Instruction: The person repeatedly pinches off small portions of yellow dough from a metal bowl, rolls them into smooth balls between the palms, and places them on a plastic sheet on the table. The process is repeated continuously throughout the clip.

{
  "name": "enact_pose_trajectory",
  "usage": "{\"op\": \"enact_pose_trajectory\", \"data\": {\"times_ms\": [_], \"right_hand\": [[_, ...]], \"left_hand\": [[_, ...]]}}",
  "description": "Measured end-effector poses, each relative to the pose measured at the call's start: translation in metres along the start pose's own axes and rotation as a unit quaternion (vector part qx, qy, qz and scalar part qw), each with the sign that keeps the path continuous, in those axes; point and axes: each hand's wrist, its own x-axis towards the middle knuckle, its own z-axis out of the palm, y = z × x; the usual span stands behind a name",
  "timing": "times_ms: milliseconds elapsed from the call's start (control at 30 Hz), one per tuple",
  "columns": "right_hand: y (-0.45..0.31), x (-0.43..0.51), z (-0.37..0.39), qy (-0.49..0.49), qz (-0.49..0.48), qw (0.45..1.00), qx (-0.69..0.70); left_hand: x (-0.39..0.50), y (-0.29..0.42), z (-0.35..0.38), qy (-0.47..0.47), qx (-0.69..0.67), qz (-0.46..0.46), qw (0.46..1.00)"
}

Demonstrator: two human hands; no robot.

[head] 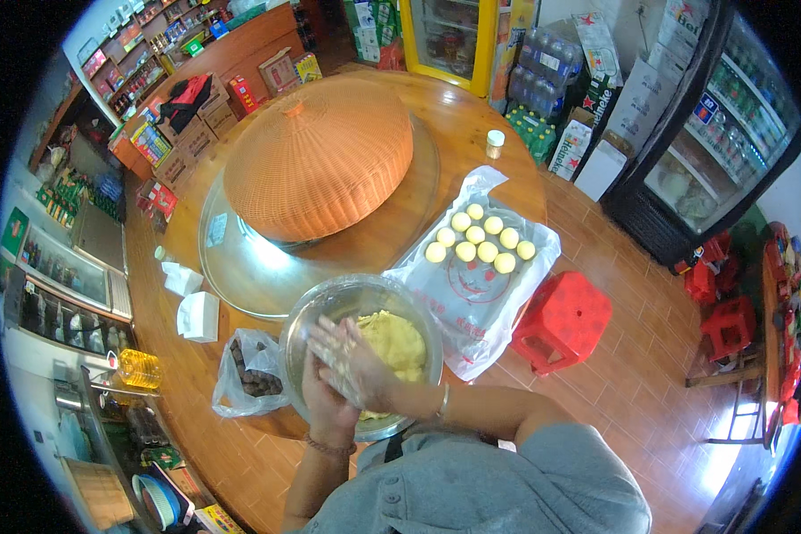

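Note:
Over a large metal bowl (430, 320), my two hands meet palm to palm. My right hand (360, 370), coated with pale dough or flour and slightly blurred, lies across my left hand (330, 404), which is cupped beneath it. Whatever sits between the palms is hidden. A mass of yellow dough (397, 347) fills the right side of the bowl, just beside my right hand. To the bowl's right, several round yellow dough balls (475, 234) rest in rows on a tray covered with a white plastic bag (440, 294) bearing red print.
A woven dome food cover (320, 160) stands on the glass turntable (240, 280) of the round wooden table (480, 127). A plastic bag of dark brown lumps (257, 374), tissue packs (198, 317) and a small jar (494, 143) are nearby. A red plastic stool (567, 320) stands at right.

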Motion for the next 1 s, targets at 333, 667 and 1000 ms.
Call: {"op": "enact_pose_trajectory", "data": {"times_ms": [333,667,1000], "right_hand": [[-0.025,0.007,-0.046,0.001,-0.056,0.990,-0.128],[0.025,-0.001,-0.011,-0.055,-0.002,0.958,-0.281],[-0.010,-0.018,0.043,0.054,0.214,0.967,0.126]], "left_hand": [[0.003,0.002,0.002,0.039,0.002,0.008,0.999],[-0.006,0.006,-0.012,0.003,-0.026,0.015,1.000],[-0.021,0.019,-0.046,-0.004,0.318,0.085,0.944]]}}
